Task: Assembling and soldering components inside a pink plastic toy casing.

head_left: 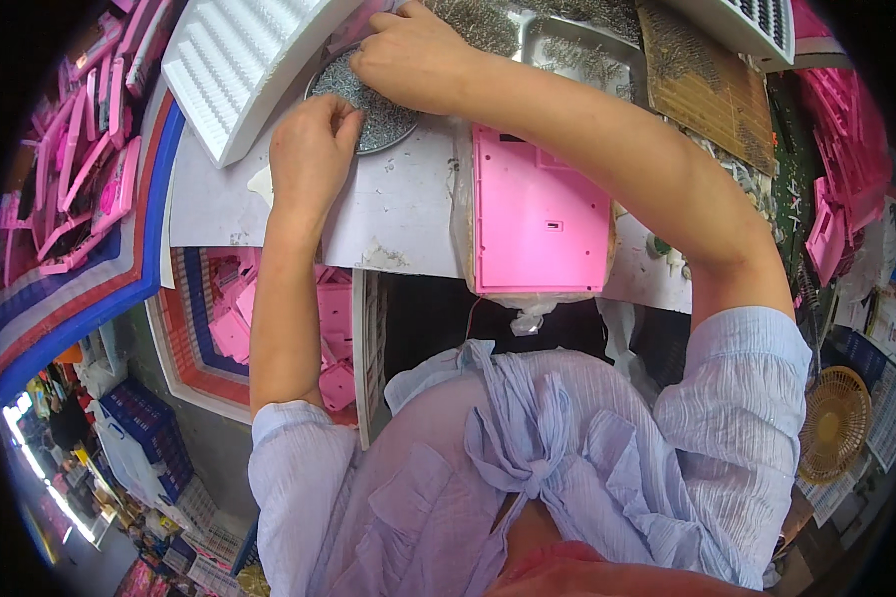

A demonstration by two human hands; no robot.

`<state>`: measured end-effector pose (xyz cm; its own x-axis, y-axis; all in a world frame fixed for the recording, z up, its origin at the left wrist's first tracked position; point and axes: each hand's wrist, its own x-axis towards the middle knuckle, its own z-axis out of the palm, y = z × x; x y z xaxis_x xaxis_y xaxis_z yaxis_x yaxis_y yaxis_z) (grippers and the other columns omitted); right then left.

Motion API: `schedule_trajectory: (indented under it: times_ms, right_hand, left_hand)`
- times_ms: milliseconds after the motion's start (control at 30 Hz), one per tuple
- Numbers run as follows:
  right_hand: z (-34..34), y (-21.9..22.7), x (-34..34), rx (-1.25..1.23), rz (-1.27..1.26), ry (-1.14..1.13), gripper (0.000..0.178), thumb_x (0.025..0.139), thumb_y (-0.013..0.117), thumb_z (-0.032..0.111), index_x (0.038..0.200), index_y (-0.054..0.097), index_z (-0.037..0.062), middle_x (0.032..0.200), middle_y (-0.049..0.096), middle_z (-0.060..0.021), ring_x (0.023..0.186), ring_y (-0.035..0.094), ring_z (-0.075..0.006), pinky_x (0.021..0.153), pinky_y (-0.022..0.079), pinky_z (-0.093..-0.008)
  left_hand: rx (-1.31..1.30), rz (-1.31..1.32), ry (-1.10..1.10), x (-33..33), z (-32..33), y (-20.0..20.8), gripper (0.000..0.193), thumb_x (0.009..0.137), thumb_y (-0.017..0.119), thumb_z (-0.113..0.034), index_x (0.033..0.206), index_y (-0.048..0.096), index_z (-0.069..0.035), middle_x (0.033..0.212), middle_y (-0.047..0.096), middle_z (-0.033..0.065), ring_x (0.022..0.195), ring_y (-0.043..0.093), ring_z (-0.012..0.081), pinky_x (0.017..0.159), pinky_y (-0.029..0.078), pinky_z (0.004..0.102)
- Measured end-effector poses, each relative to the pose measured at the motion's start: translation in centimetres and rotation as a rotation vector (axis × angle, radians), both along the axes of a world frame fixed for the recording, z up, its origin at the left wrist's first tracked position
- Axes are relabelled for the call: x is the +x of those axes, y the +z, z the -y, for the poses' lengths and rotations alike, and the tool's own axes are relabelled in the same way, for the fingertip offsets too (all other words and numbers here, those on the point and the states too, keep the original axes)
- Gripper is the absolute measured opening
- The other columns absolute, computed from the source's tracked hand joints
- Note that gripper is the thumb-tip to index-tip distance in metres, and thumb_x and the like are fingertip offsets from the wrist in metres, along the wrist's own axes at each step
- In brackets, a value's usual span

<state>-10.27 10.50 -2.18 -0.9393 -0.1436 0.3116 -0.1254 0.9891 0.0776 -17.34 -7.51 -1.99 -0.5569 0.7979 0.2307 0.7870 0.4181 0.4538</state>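
While both hands work at the far edge of the white table [398, 214], they meet over a round dish [383, 114] heaped with small grey metal bits, perhaps screws or springs, too small to tell apart. The left hand [314, 149] rests on the near left rim of the dish, knuckles up, its fingers curled down into the pile; whether the fingertips pinch any of the bits cannot be told, since they are tucked under the hand. The right hand [413, 55] lies across the far side of the same dish, fingers bent and pressed close together on the pile, and its grip is likewise hidden from above. Just left of the dish, touching its rim, a white ridged tray [239, 60] sits tilted over the table edge. To the right of the dish, under the right forearm, a flat pink plastic panel [538, 214] lies on the table on a clear bag. Beyond the right hand stands a metal tray [567, 50] holding more grey bits, and next to it a brown slatted board [702, 85]. Piles of pink plastic parts [80, 169] fill the far left, more of them [846, 169] lie at the right, and a basket [229, 328] below the table holds others.
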Motion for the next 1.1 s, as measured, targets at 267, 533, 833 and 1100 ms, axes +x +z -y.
schedule_trajectory:
  times_ms: [267, 533, 833, 1100]
  right_hand:
    - [-2.2, 6.2, 6.8, -0.491, 0.166, -0.133, 0.019, 0.094, 0.059, 0.019, 0.1, 0.071, 0.0057, 0.096, 0.075, -0.0113, 0.102, 0.069, -0.0303, 0.081, 0.052, -0.0437]
    - [-4.5, 6.1, 23.7, -1.385, 0.074, -0.41, 0.011, 0.091, 0.068, 0.01, 0.092, 0.067, -0.001, 0.081, 0.067, -0.0025, 0.074, 0.061, -0.0087, 0.07, 0.051, -0.0253]
    - [-4.8, 4.4, 24.6, -1.401, 0.1, -0.494, 0.016, 0.089, 0.074, 0.009, 0.099, 0.07, -0.0033, 0.085, 0.069, -0.0011, 0.079, 0.061, -0.0063, 0.073, 0.05, -0.0234]
    - [-5.8, 4.1, 21.9, -1.169, 0.233, -0.48, 0.016, 0.098, 0.066, 0.012, 0.1, 0.067, -0.0043, 0.089, 0.066, -0.0003, 0.083, 0.057, -0.0066, 0.077, 0.049, -0.0245]
  left_hand:
    - [0.189, 0.313, -0.225, 6.0, 0.7, 1.1, 0.018, 0.096, 0.067, -0.014, 0.098, 0.072, 0.003, 0.084, 0.069, 0.0133, 0.072, 0.064, 0.0196, 0.067, 0.048, 0.0331]
    - [0.073, 0.38, -0.431, 8.3, -2.0, 2.1, 0.015, 0.096, 0.064, -0.012, 0.093, 0.065, 0.003, 0.08, 0.06, 0.0129, 0.069, 0.058, 0.0243, 0.065, 0.046, 0.0351]
    - [-0.01, 0.153, -0.469, 8.9, -2.8, 2.9, 0.015, 0.095, 0.064, -0.013, 0.091, 0.061, 0.001, 0.08, 0.059, 0.0156, 0.072, 0.059, 0.0333, 0.066, 0.047, 0.0405]
    - [-0.004, 0.395, -0.338, 9.4, -2.6, 2.2, 0.022, 0.099, 0.06, -0.014, 0.086, 0.057, 0.003, 0.073, 0.051, 0.0124, 0.065, 0.05, 0.0205, 0.062, 0.042, 0.0343]
